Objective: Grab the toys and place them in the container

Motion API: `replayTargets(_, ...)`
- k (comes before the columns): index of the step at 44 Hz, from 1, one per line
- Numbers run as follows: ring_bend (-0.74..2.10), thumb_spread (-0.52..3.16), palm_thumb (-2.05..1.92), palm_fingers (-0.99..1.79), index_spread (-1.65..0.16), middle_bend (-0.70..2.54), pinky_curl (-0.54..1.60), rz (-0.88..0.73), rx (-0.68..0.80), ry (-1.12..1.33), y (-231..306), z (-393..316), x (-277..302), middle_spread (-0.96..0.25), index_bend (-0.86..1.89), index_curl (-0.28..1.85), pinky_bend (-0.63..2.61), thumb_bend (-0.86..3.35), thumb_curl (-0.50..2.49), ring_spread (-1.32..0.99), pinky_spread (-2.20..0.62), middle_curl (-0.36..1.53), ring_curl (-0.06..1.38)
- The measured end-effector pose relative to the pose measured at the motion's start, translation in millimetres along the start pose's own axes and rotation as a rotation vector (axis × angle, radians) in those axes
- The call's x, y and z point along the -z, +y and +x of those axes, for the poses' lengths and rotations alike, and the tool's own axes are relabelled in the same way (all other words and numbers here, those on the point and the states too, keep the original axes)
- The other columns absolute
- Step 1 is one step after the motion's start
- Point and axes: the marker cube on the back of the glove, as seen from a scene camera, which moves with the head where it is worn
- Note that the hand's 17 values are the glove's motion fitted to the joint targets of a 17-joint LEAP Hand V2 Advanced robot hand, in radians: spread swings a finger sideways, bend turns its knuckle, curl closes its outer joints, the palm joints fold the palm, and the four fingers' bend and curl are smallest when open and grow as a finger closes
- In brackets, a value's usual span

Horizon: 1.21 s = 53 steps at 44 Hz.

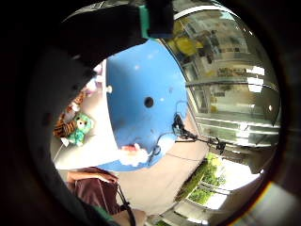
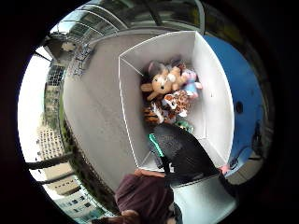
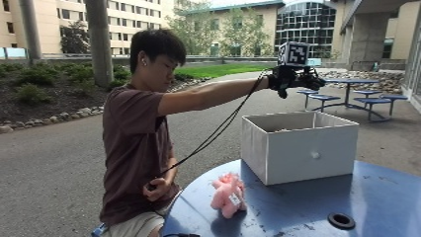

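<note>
My gloved right hand (image 3: 294, 79) hangs in the air above the white box container (image 3: 299, 148), arm stretched out, fingers extended and holding nothing. One black glove finger (image 2: 180, 149) shows over the container's opening (image 2: 215, 98). Inside lie several plush toys: a brown one (image 2: 161, 84), a tiger (image 2: 152, 114), a spotted one (image 2: 177, 101), a light blue one (image 2: 190, 79) and a green one (image 1: 80, 129). A pink plush toy (image 3: 227, 195) lies on the blue round table (image 3: 368, 197) just outside the container's near corner, also seen as the pink toy (image 1: 131, 153).
The container stands near the table's edge on the person's side. The table has a dark centre hole (image 3: 341, 220). The person's bare left hand (image 3: 156, 187) holds a cable low at their side. Paved ground surrounds the table.
</note>
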Motion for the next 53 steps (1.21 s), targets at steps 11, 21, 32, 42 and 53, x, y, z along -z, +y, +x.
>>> replayTargets(11, 0.19, 1.19, 0.0, -0.27, -0.17, 0.14, 0.38, 0.045, -0.23, -0.023, 90, 122, 26, 0.04, 0.05, 0.26, 1.01, -0.02, 0.47, 0.04, 0.08, 0.34, 0.41)
replayTargets(21, 0.26, 1.22, 0.0, -0.19, -0.17, 0.15, 0.36, 0.042, -0.328, 0.032, 181, 218, -8, 0.0, 0.06, 0.21, 0.94, -0.02, 0.42, 0.03, 0.08, 0.32, 0.42)
replayTargets(32, 0.29, 1.23, 0.0, -0.19, -0.17, 0.15, 0.35, -0.063, -0.192, -0.013, 241, 235, -134, -0.03, 0.07, 0.18, 0.95, -0.02, 0.39, 0.02, 0.07, 0.31, 0.43)
replayTargets(42, 0.3, 1.23, 0.02, -0.17, -0.17, 0.16, 0.35, -0.353, 0.09, 0.068, 261, 201, -321, -0.02, 0.07, 0.16, 0.95, -0.01, 0.37, 0.02, 0.06, 0.3, 0.43)
replayTargets(53, 0.86, 1.4, 0.6, 1.23, -0.17, 0.61, 0.26, -0.055, 0.026, -0.113, 245, 182, -370, -0.13, 0.29, 0.19, 0.78, 0.33, 0.49, -0.23, -0.29, 0.43, 0.49)
